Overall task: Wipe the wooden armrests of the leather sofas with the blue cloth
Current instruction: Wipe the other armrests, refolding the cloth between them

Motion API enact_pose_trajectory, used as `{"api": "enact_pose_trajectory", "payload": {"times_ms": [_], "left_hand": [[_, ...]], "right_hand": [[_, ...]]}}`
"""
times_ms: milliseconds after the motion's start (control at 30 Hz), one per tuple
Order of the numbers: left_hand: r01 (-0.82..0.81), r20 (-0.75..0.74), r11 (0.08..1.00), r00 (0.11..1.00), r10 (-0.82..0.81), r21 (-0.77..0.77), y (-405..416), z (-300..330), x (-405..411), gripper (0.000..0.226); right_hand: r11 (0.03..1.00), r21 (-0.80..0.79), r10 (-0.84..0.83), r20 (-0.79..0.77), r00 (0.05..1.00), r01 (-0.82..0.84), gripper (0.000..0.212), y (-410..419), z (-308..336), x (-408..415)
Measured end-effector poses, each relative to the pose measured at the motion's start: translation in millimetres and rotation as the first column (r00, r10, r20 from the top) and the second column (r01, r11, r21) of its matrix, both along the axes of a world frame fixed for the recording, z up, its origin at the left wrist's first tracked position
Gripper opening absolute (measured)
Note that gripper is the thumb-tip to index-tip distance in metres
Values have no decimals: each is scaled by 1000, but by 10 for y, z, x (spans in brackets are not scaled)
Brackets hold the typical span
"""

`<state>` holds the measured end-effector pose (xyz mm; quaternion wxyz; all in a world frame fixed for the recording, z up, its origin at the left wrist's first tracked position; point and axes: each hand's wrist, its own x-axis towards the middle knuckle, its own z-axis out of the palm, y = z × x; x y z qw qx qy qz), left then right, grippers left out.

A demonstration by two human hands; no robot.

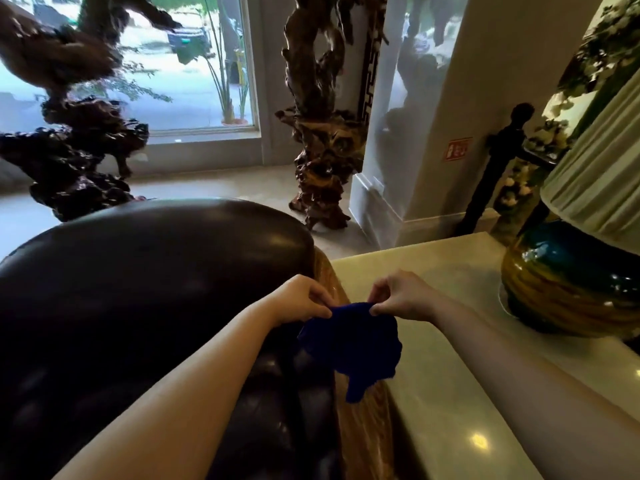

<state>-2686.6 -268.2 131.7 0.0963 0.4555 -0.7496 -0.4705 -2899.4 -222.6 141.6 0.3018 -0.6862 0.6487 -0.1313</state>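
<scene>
Blue cloth (349, 344) beside lamp (568, 289)

Hidden or cut off, as I look down at my hands:
- wooden armrest (360, 434): its middle is covered by the blue cloth (356, 344) I hold; its lower end runs out of the bottom edge
- blue cloth: top corners tucked behind the fingertips of my left hand (300, 299) and right hand (401, 295)
- leather sofa (138, 289): seat crossed by my left forearm, left side cut by the frame
- lamp (568, 282): shade and base cut by the right edge
- red wall sign (458, 149): too small to read
- carved root sculpture (322, 133): top cut off
- side table (446, 393): near end out of frame
</scene>
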Motion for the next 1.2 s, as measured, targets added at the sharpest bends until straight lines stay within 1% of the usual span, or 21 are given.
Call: {"api": "enact_pose_trajectory", "payload": {"times_ms": [67,200,367,500,567,633,733,767,800,833,867,900,933,967,1000,1033,1067,1100,1133,1167,1200], "left_hand": [[-85,10,996,996,85,-2,33,-270,-228,19],[-193,49,978,981,190,74,48,-812,-564,18],[-236,121,960,968,219,152,-130,-1515,-742,13],[-284,153,947,953,261,152,-486,-2152,-881,13],[-288,149,951,951,271,109,-644,-2415,-953,14],[-301,128,952,948,293,51,-735,-2659,-1039,15],[-360,93,933,929,359,1,-767,-2949,-1108,17],[-379,80,926,922,378,-7,-740,-3031,-1096,17],[-393,72,919,916,395,-39,-694,-3093,-1074,17],[-413,70,902,903,424,-127,-629,-3175,-1052,16],[-437,54,857,883,467,-273,-547,-3271,-1045,18],[-447,10,789,867,497,-421,-453,-3368,-1065,22],[-431,-12,739,867,497,-518,-352,-3471,-1117,31],[-377,14,727,883,469,-574,-262,-3563,-1205,40],[-299,73,752,906,417,-587,-178,-3663,-1308,50],[-246,126,785,917,379,-568,-109,-3789,-1398,56],[-273,129,813,912,388,-515,-64,-3895,-1455,58],[-355,102,818,891,443,-452,-49,-3992,-1467,58],[-431,85,822,866,493,-372,-57,-4076,-1440,58],[-476,70,816,849,524,-327,-66,-4139,-1402,57],[-502,50,796,835,548,-338,-75,-4180,-1379,57]], "right_hand": [[1000,13,28,0,1000,-28,7,-112,-276,-245],[994,85,65,40,997,-68,15,-304,-916,-577],[975,194,86,99,991,-104,19,-562,-1756,-774],[976,199,59,131,990,-85,19,-897,-2410,-893],[984,173,15,140,990,-40,20,-1060,-2683,-940],[989,137,-67,149,987,46,22,-1189,-2954,-976],[989,67,-139,188,972,129,24,-1283,-3281,-968],[988,0,-150,196,969,153,23,-1255,-3367,-951],[979,-104,-156,188,970,177,26,-1197,-3443,-934],[959,-212,-152,169,974,187,32,-1115,-3541,-912],[941,-292,-134,148,980,172,40,-1018,-3654,-878],[939,-316,-100,126,987,136,47,-903,-3759,-823],[949,-301,-66,104,992,94,52,-783,-3858,-742],[960,-275,-43,70,997,61,54,-680,-3954,-646],[960,-275,-49,21,999,53,55,-601,-4047,-547],[954,-292,-72,-26,997,62,57,-549,-4124,-454],[949,-304,-98,-50,994,78,58,-536,-4153,-381],[944,-319,-103,-53,993,81,59,-554,-4147,-339],[939,-341,-64,-48,997,44,60,-590,-4142,-321],[928,-371,-19,-33,999,6,60,-627,-4144,-330],[921,-390,3,-2,1000,-4,59,-659,-4154,-362]]}}
